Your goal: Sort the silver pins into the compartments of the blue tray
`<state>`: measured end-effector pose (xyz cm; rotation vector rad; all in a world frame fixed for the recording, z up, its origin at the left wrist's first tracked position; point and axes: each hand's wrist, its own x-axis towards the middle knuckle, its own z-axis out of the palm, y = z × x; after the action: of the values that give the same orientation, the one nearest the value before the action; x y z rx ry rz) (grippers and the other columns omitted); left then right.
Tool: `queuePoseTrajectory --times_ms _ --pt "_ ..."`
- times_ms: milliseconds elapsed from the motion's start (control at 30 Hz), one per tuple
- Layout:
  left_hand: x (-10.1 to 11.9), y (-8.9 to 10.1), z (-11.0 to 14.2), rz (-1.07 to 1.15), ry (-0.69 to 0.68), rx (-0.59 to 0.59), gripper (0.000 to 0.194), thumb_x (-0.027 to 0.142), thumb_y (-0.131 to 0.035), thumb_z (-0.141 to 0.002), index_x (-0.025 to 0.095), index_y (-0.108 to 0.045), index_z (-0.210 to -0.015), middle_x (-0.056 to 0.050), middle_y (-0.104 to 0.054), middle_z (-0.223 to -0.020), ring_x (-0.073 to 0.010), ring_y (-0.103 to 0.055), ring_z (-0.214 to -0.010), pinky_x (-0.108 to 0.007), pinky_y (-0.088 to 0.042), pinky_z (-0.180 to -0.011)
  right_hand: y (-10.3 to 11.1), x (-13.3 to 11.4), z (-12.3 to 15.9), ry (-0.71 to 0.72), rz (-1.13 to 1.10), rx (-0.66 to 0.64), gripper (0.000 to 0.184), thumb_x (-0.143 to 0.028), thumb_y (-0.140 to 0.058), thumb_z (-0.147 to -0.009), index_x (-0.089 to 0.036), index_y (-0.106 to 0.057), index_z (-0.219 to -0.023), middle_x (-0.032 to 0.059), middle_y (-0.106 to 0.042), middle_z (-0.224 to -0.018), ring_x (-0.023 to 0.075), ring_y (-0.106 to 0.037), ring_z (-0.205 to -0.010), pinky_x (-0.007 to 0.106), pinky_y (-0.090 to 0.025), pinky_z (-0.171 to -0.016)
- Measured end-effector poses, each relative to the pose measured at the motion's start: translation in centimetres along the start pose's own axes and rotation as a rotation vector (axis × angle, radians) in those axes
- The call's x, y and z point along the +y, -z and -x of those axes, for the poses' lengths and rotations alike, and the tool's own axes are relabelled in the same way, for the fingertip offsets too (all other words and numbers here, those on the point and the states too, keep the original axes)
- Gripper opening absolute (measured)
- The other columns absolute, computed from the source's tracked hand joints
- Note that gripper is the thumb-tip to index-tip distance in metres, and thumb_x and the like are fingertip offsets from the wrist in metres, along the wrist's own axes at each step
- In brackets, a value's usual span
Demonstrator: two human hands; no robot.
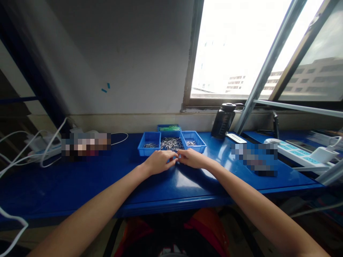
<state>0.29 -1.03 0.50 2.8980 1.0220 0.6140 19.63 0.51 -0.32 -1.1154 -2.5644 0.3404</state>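
Observation:
My left hand (161,161) and my right hand (192,158) meet fingertip to fingertip just in front of the blue bins. Both have their fingers pinched together; whatever is between them is too small to make out. Behind them, a middle blue bin (170,134) holds a heap of thin metal pins or screws (172,143). To its left, another blue bin (147,152) contains a smaller pile of metal pieces (150,145). A right-hand blue bin (199,148) has a few similar pieces (191,143) in it.
A small blue bin (160,127) with green material (170,127) stands at the back. On the right of the blue table (120,192) are a black bottle (223,121), a white device (236,138) and a power strip (292,151). White cables (51,142) lie at the left.

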Motion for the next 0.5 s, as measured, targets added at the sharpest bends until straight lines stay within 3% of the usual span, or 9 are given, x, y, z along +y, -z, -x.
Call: queuePoseTrajectory --times_ms 267,500 --pt "-0.43 0.05 -0.09 -0.089 0.133 0.072 0.024 0.032 -0.038 -0.084 0.021 -0.059 -0.090 -0.001 -0.064 -0.080 -0.0150 -0.059 -0.072 -0.023 -0.040 -0.063 0.21 0.58 -0.08 -0.035 -0.003 0.058 0.018 -0.030 -0.047 -0.082 -0.017 -0.058 -0.086 -0.0009 -0.056 -0.059 0.0082 -0.046 -0.052 0.019 -0.029 -0.050" --pt "-0.96 -0.17 -0.06 -0.139 0.229 -0.001 0.027 0.035 -0.037 -0.084 0.021 -0.060 -0.088 -0.003 -0.064 -0.077 -0.0179 -0.060 -0.072 -0.024 -0.040 -0.061 0.74 0.44 0.03 -0.051 0.025 0.132 0.017 -0.030 -0.046 -0.082 -0.018 -0.058 -0.083 -0.0021 -0.055 -0.057 0.0080 -0.046 -0.051 0.019 -0.030 -0.051"
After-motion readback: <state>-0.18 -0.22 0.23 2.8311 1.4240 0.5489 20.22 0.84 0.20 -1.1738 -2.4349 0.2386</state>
